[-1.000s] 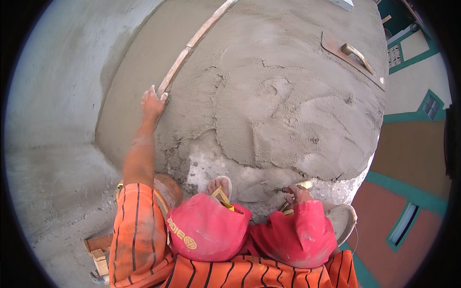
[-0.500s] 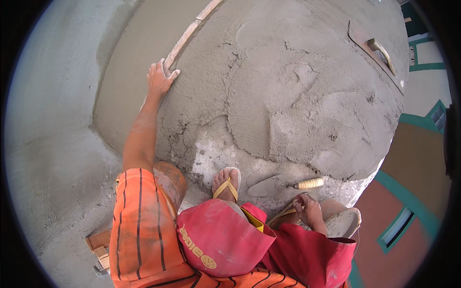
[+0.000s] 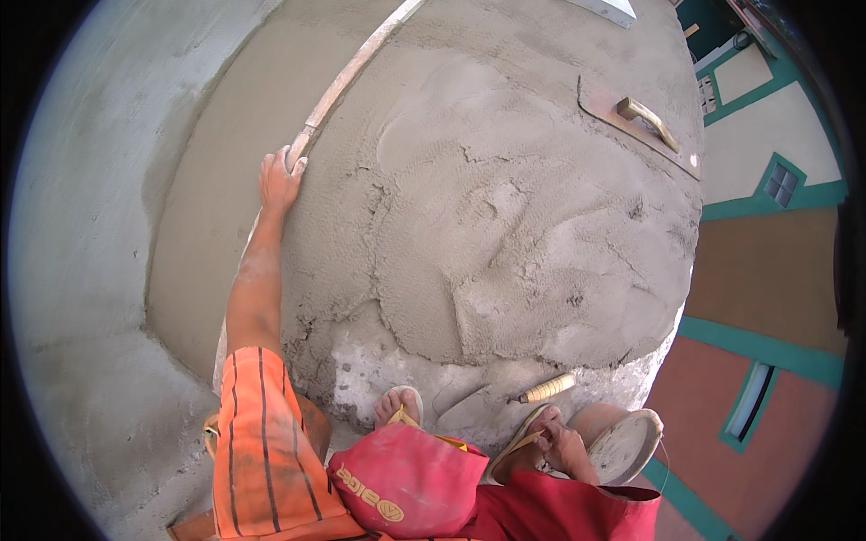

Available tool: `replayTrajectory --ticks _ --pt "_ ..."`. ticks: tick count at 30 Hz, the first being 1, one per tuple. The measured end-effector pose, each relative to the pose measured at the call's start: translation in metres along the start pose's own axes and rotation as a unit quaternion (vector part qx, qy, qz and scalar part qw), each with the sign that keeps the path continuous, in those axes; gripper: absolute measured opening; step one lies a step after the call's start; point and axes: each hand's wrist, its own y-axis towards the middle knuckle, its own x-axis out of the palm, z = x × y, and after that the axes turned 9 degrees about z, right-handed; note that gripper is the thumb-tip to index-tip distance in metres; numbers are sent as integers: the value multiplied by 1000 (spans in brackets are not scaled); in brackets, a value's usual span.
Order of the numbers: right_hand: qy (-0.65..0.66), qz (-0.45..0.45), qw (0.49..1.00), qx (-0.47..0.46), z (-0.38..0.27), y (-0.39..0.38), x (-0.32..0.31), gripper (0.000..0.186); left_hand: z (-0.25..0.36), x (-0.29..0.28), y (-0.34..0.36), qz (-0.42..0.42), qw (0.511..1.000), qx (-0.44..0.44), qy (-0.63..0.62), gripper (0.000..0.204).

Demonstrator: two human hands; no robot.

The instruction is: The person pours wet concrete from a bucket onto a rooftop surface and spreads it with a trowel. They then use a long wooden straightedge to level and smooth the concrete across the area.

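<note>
Long, narrow, mortar-stained, wood-like batten (image 3: 355,65): lying on wet grey mortar (image 3: 505,207), being gripped by the left hand (image 3: 280,184) with fingers curled over it, while positioning the right hand (image 3: 563,448) with fingers bent beside a yellow-strapped sandal (image 3: 518,445), not clearly showing whether holding anything.

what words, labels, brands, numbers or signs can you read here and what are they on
Red shorts: yellow lettering and a round yellow emblem on the left leg; I won't copy the wording.
Long straight bar: no lettering visible.
Wide trowel: none I can make out.
Yellow-handled trowel: none I can make out.
Bucket: none I can make out.
</note>
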Motion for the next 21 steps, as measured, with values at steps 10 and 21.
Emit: replayTrajectory --ticks 10,21 --pt "112 38 993 -14 0 -13 11 22 26 16 13 -21 997 67 -22 45" --pt "166 37 985 30 3 -24 4 24 62 22 12 -35 996 79 -33 47"
